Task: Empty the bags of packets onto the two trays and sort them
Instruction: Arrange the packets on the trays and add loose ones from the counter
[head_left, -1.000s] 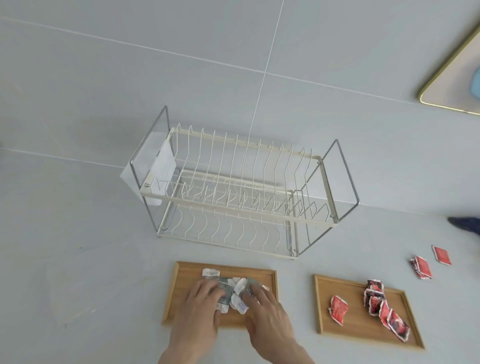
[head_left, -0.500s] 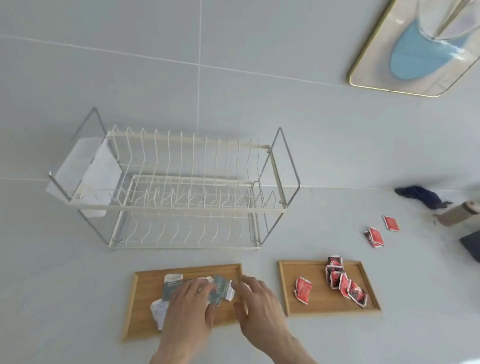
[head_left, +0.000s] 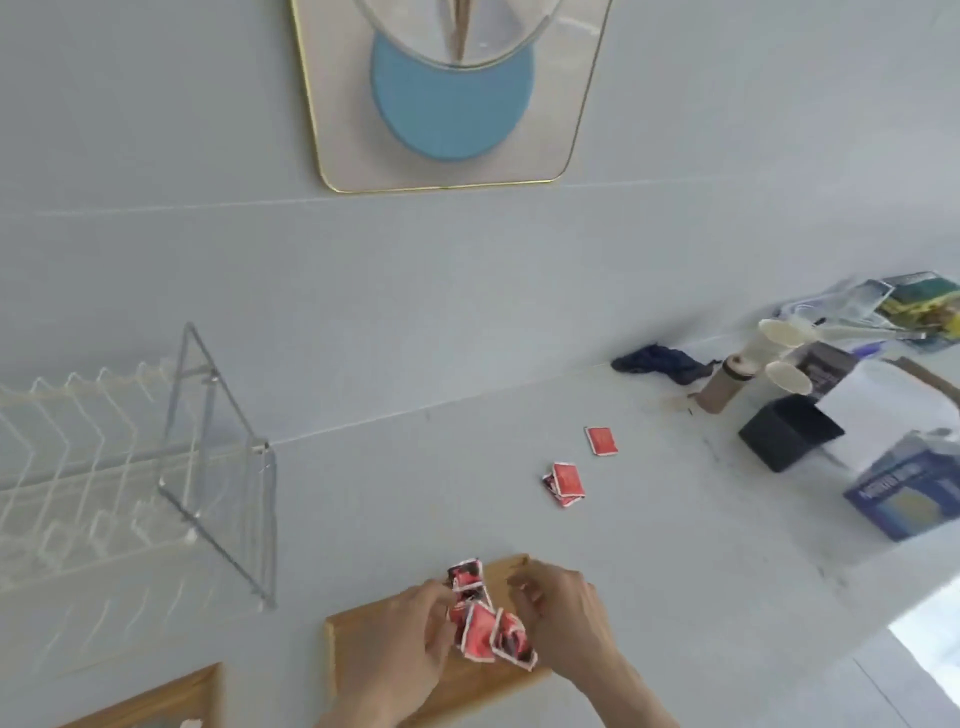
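A: What are the hands on?

B: Both are over the right tray (head_left: 363, 639). The left hand (head_left: 400, 649) has its fingers curled toward a bunch of red packets (head_left: 488, 623); the fingertips touch the bunch's left edge. It looks like a pinch, but blur makes it hard to be sure.

A: And the right hand (head_left: 566, 618)?

B: Its fingers are bent in at the bunch's right side, touching or nearly so. Whether it grips a packet, I cannot tell.

A: So where do the packets sit against the hands?

B: Between them, standing up at angles over the tray's middle, one at the top edge of the bunch near the tray's far rim.

A: Any more red ones?

B: Two lots on the counter (head_left: 675, 545) beyond the tray: a small pile (head_left: 565, 483), and farther right a lone packet (head_left: 601, 440), apart from each other.

A: The other tray?

B: Only the left tray's (head_left: 171, 696) corner shows at the bottom left, with a white scrap at the frame edge. The dish rack (head_left: 130, 478) stands behind it at the left.
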